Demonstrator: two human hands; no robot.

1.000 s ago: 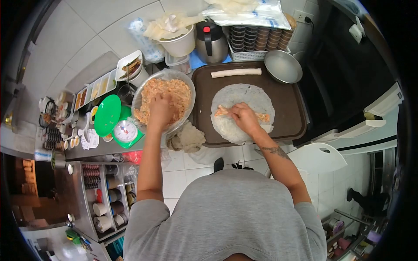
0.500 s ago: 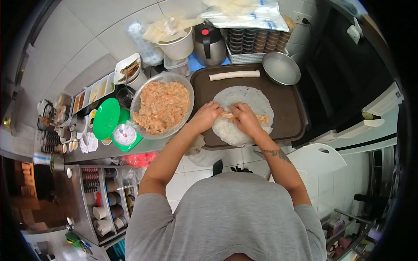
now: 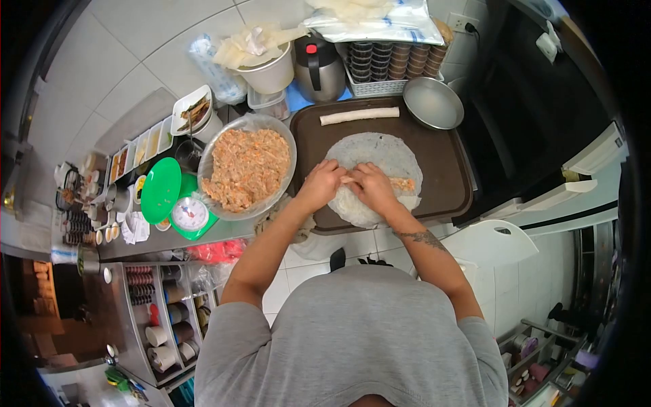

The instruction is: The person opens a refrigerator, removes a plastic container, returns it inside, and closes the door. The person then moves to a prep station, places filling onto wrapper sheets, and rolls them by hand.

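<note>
A round, thin whitish wrapper (image 3: 380, 146) lies on a brown tray (image 3: 451, 183), with a strip of orange filling (image 3: 403, 184) across it. My left hand (image 3: 321, 184) is at the strip's left end, fingers closed on the filling at the wrapper's edge. Beside it, my right hand (image 3: 371, 185) has its fingers pressed together on the filling, hiding part of it. Behind the wrapper lies a finished pale roll (image 3: 359, 116). Left of the tray, a large bowl (image 3: 293, 152) holds orange filling mixture.
A metal bowl (image 3: 433, 103) sits on the tray's back right corner. Behind the tray stand a steel jug (image 3: 320, 68) and stacked containers (image 3: 397, 61). A green scale (image 3: 190, 214) is left of the large bowl, a cloth (image 3: 285, 220) near the counter's front edge.
My left hand has left the mixture bowl and moved right to the wrapper. My right hand has shifted slightly left along the strip, close beside my left. The view has shifted slightly.
</note>
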